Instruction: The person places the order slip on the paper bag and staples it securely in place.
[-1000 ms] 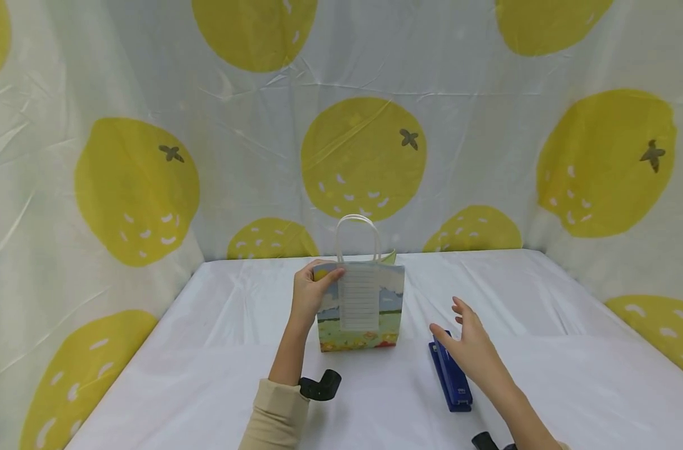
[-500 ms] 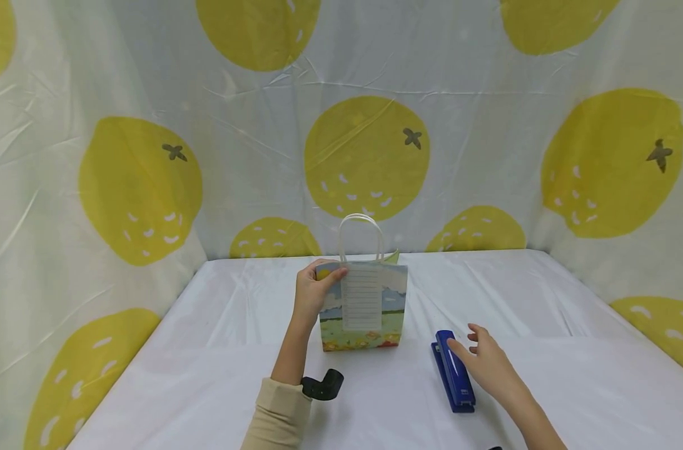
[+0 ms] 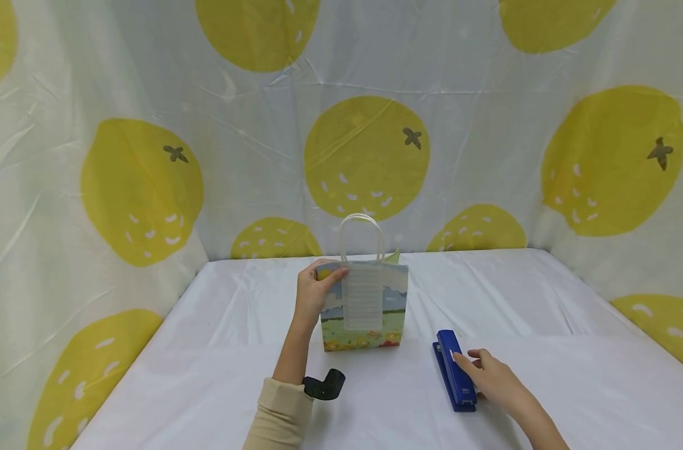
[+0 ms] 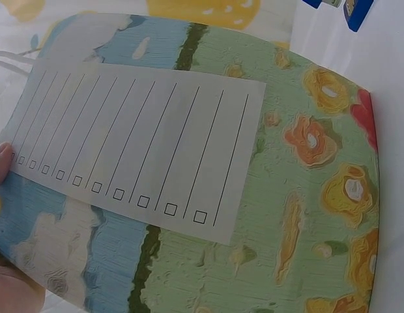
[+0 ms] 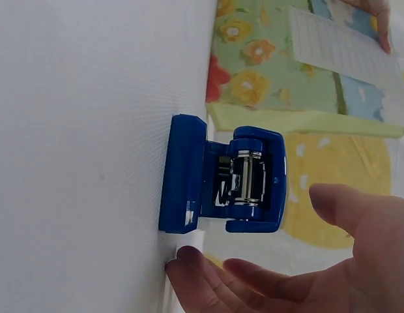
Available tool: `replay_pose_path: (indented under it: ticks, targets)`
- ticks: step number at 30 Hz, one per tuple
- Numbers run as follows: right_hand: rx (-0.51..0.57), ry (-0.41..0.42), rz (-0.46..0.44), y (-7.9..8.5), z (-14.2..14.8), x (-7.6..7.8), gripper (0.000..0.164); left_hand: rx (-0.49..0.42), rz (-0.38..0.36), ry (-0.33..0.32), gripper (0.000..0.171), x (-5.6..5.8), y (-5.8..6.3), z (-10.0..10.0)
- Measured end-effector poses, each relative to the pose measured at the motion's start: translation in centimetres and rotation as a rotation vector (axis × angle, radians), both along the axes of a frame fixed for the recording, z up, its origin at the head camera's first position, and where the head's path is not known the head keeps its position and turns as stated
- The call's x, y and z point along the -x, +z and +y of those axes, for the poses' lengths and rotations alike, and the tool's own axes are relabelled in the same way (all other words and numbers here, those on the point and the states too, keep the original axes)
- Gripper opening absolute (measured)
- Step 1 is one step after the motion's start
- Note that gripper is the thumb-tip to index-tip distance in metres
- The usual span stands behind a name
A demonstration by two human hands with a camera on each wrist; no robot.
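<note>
The landscape-printed paper bag [image 3: 393,306] stands upright, white handles [image 3: 361,216] raised, a lined white sheet [image 3: 363,297] flat against its front, and the blue stapler [image 3: 456,370] rests base-down, right of the bag.

Glossy plastic stapler [image 3: 461,380] with shiny metal parts [image 5: 247,179]; smooth paper bag [image 3: 394,319]; matt paper label [image 3: 363,297].

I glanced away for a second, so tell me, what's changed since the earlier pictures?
The right hand has moved down and closer to the wearer, to the right of the blue stapler, without gripping it. The stapler and the left hand holding the paper bag stayed put.
</note>
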State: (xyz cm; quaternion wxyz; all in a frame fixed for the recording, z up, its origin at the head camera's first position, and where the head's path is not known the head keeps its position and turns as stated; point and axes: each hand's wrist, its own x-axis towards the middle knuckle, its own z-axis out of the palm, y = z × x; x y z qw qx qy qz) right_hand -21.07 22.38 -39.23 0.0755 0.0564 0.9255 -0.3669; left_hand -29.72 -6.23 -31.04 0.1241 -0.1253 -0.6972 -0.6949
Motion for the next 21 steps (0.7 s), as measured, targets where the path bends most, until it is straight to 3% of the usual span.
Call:
replay_pose_path:
  ticks: [21]
  targets:
    - [-0.035,-0.004,0.018,-0.13,-0.26,-0.48,0.05,0.003,0.001,-0.003,0.023,-0.16,0.11,0.04]
